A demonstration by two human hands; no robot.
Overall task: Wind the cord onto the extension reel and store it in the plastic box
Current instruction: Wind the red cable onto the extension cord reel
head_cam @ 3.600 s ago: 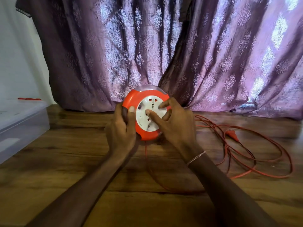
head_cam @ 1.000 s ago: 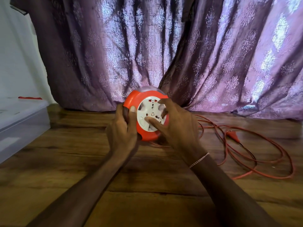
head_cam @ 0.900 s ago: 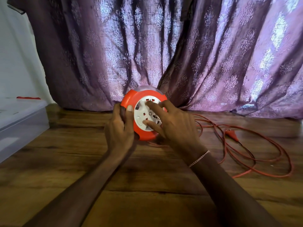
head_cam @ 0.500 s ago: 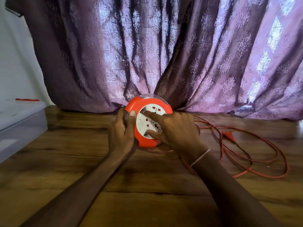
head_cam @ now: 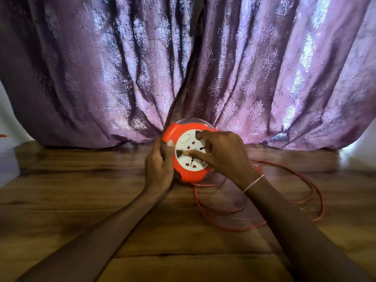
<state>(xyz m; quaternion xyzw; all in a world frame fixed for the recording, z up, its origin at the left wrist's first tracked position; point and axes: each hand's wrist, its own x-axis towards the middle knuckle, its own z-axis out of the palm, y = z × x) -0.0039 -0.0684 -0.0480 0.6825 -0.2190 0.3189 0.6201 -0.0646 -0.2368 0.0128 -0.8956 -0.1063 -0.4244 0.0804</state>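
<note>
The round orange extension reel (head_cam: 188, 173) with a white socket face stands on edge on the wooden floor. My left hand (head_cam: 159, 166) grips its left rim, thumb on the orange edge. My right hand (head_cam: 222, 154) lies over the white face, fingers hooked into its recesses. The thin red cord (head_cam: 289, 216) runs from under the reel in loose loops across the floor at the right. Only a sliver of the clear plastic box (head_cam: 7, 159) shows at the left edge.
A purple patterned curtain (head_cam: 183, 68) hangs right behind the reel down to the floor. The wooden floor (head_cam: 81, 200) spreads out in front and to the left. A white wall shows at the far right.
The view has tipped and shifted right, so the box has slid almost out of frame. The white face has turned under my right fingers. The cord loops lie closer to the reel.
</note>
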